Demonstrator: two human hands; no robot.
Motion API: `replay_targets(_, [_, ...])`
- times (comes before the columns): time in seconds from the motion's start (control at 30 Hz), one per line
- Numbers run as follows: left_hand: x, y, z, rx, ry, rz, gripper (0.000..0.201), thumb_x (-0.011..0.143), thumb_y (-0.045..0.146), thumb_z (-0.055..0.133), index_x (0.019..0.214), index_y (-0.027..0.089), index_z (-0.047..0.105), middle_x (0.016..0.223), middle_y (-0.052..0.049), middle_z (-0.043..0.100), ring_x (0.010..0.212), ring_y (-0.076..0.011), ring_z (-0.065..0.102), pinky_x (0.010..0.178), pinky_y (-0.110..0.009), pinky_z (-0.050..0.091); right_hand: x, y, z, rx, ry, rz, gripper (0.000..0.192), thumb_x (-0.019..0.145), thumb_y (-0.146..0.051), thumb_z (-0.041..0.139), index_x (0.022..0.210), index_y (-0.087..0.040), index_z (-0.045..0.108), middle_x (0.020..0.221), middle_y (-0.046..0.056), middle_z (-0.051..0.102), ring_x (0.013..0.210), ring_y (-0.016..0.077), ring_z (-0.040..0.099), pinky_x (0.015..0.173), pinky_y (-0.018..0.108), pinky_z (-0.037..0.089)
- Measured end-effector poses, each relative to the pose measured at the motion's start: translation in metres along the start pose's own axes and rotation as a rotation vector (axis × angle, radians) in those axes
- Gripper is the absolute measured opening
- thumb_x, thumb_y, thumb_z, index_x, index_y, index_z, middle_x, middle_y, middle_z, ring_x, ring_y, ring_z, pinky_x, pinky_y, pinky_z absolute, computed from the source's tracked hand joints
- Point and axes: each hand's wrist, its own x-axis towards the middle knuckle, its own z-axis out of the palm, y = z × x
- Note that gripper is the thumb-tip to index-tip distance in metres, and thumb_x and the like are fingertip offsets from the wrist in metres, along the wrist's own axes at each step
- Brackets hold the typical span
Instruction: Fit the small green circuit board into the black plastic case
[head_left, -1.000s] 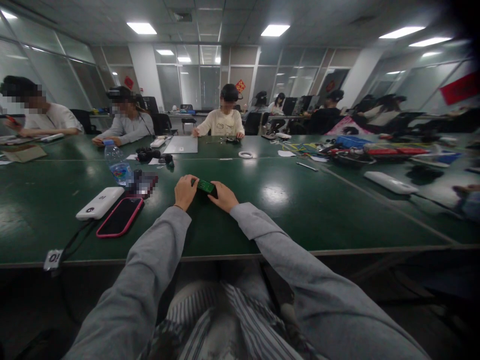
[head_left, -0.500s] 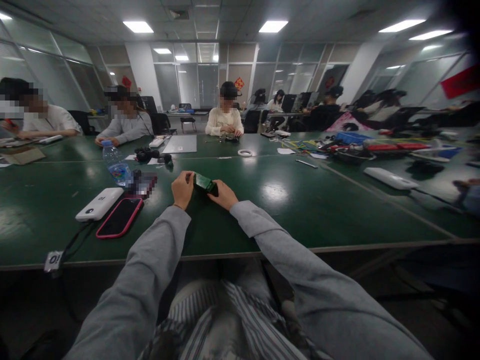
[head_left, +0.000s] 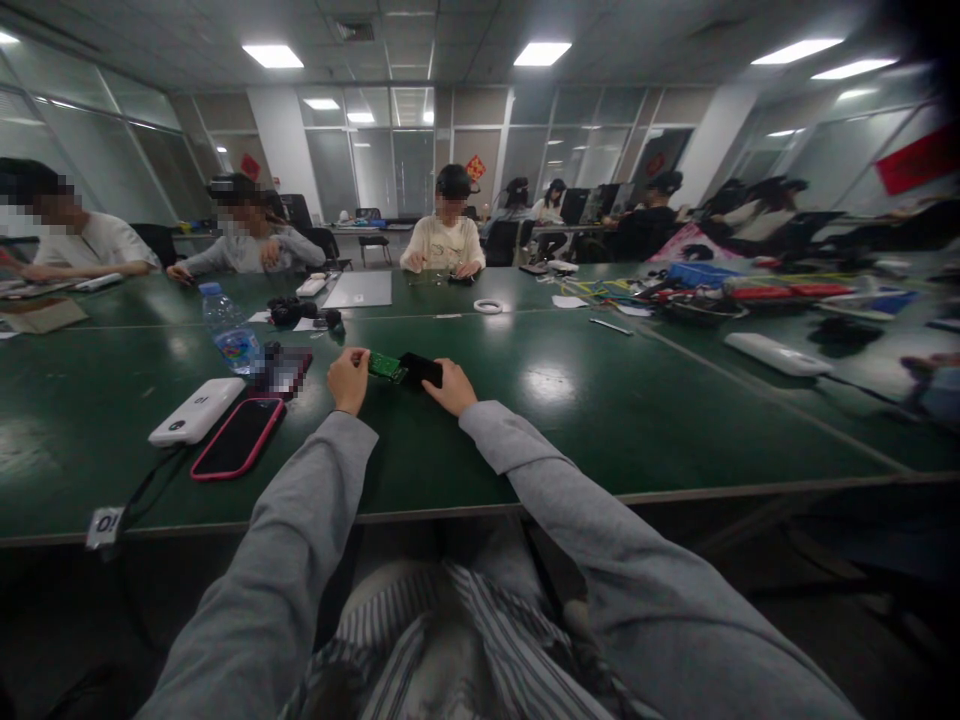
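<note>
The left hand (head_left: 347,380) pinches a small green circuit board (head_left: 386,365) and the right hand (head_left: 450,388) grips its black case (head_left: 421,368); separating them seems underway, needing a gentle, straight pull.

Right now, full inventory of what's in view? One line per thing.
circuit board: 1, green, held at left hand
black part: 1, under right hand, beside board
phone: 1, pink case, table left
power bank: 1, white, beside phone
bottle: 1, clear, blue cap, behind power bank
tape ring: 1, white, mid-table
laptop: 1, grey, shut, far side
table: green
people: several, seated at the far side
left hand: fingers on board
right hand: fingers on black part
</note>
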Motion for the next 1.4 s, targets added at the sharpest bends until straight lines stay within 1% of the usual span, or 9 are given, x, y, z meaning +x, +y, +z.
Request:
replay_targets(0.27, [0.005,-0.015,0.007,0.008,-0.108,-0.063,0.026,0.082,0.042,0.054,0.09,0.022,0.069,0.094,-0.007,0.071,0.089,-0.0207,0.064,0.082,-0.031,0.045,-0.002,-0.004,-0.006,-0.057,0.019,0.108,0.049,0.081,-0.033,0.061,0.122,-0.01,0.047,0.114,0.016,0.057,0.106,0.0265,0.054,0.093,0.04,0.045])
replay_targets(0.43, [0.009,-0.021,0.018,-0.145,-0.185,-0.053,0.039,0.082,0.053,0.05,0.09,0.02,0.068,0.094,-0.01,0.07,0.091,-0.0224,0.063,0.087,-0.035,0.045,-0.002,0.0,-0.005,-0.07,0.054,0.164,0.049,0.083,-0.034,0.059,0.123,-0.01,0.045,0.115,0.017,0.055,0.107,0.0286,0.053,0.092,0.043,0.044])
replay_targets(0.57, [0.006,-0.016,0.023,-0.287,-0.321,-0.081,0.059,0.075,0.061,0.056,0.112,0.015,0.058,0.115,-0.017,0.062,0.108,-0.0256,0.058,0.096,-0.04,0.041,0.0,0.003,-0.004,-0.079,0.087,0.221,0.049,0.081,-0.032,0.059,0.122,-0.009,0.045,0.115,0.018,0.054,0.109,0.0298,0.051,0.092,0.045,0.043])
replay_targets(0.7, [0.002,-0.009,0.021,-0.306,-0.451,-0.016,0.091,0.057,0.057,0.075,0.131,0.015,0.043,0.138,-0.021,0.041,0.131,-0.0326,0.038,0.109,-0.046,0.026,0.0,0.004,-0.002,-0.079,0.14,0.232,0.053,0.078,-0.029,0.061,0.123,-0.009,0.043,0.118,0.019,0.052,0.111,0.0316,0.048,0.091,0.047,0.043])
replay_targets(0.87, [0.001,-0.008,0.014,-0.285,-0.517,0.05,0.122,0.043,0.051,0.084,0.143,0.016,0.024,0.139,-0.022,0.031,0.131,-0.0349,0.035,0.11,-0.048,0.025,0.0,0.005,0.0,-0.055,0.139,0.23,0.051,0.078,-0.03,0.062,0.122,-0.01,0.044,0.115,0.019,0.053,0.109,0.031,0.05,0.092,0.047,0.043])
replay_targets(0.97, [0.003,-0.01,0.012,-0.274,-0.552,0.051,0.12,0.045,0.05,0.083,0.143,0.013,0.024,0.138,-0.022,0.031,0.13,-0.0339,0.036,0.11,-0.046,0.027,0.001,0.005,-0.003,-0.041,0.111,0.221,0.046,0.079,-0.028,0.062,0.119,-0.012,0.046,0.112,0.016,0.055,0.105,0.029,0.052,0.09,0.045,0.044])
replay_targets(1.17, [0.004,-0.012,0.014,-0.303,-0.547,0.097,0.103,0.049,0.047,0.082,0.137,0.019,0.036,0.137,-0.017,0.038,0.132,-0.0331,0.034,0.11,-0.046,0.027,0.001,-0.001,-0.011,-0.093,0.204,0.074,0.044,0.077,-0.021,0.06,0.119,-0.015,0.046,0.115,0.014,0.051,0.108,0.0294,0.046,0.089,0.044,0.043])
replay_targets(1.27, [0.004,-0.011,0.014,-0.304,-0.542,0.098,0.102,0.05,0.047,0.082,0.136,0.018,0.037,0.137,-0.017,0.038,0.131,-0.0323,0.036,0.11,-0.044,0.028,0.0,-0.003,-0.012,-0.118,0.22,0.058,0.044,0.076,-0.019,0.06,0.118,-0.014,0.047,0.114,0.014,0.051,0.107,0.03,0.046,0.088,0.044,0.043])
replay_targets(1.4, [0.002,-0.01,0.016,-0.315,-0.501,0.106,0.096,0.049,0.045,0.082,0.132,0.019,0.042,0.135,-0.016,0.042,0.129,-0.031,0.039,0.109,-0.044,0.029,0.001,0.003,-0.007,-0.071,0.155,0.073,0.045,0.076,-0.021,0.062,0.118,-0.013,0.047,0.114,0.015,0.052,0.107,0.0288,0.048,0.091,0.043,0.043])
